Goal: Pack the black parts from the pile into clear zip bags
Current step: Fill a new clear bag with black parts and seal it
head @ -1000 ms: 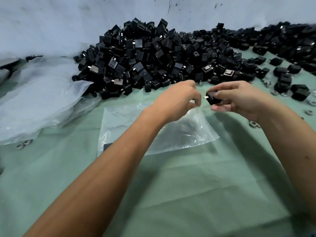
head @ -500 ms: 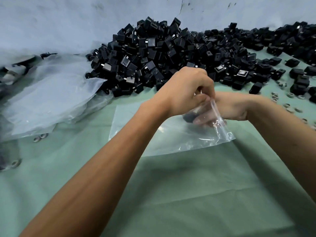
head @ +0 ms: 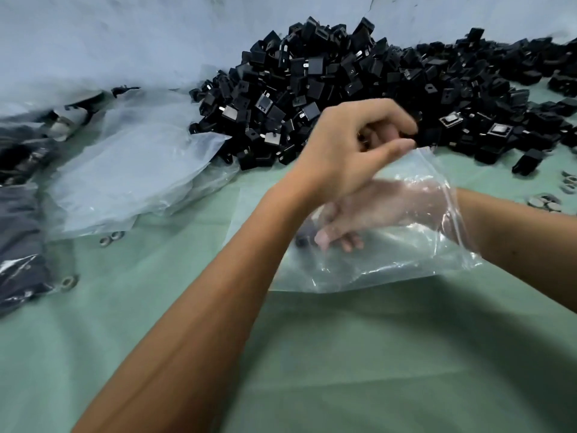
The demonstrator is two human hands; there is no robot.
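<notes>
Black parts [head: 359,98] lie heaped at the back of the green table [head: 312,354]. They look small, hard and light, easy to pinch. Left hand [head: 349,151] pinches the limp, slippery bag [head: 406,257] mouth; right hand [head: 368,210], fingers curled inside, seems to hold one part.

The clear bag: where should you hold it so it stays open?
Hold the clear zip bag by its raised mouth edge, pinching from above as the left hand does. The rest is floppy film lying on the green cloth, and the right hand needs the opening.
</notes>
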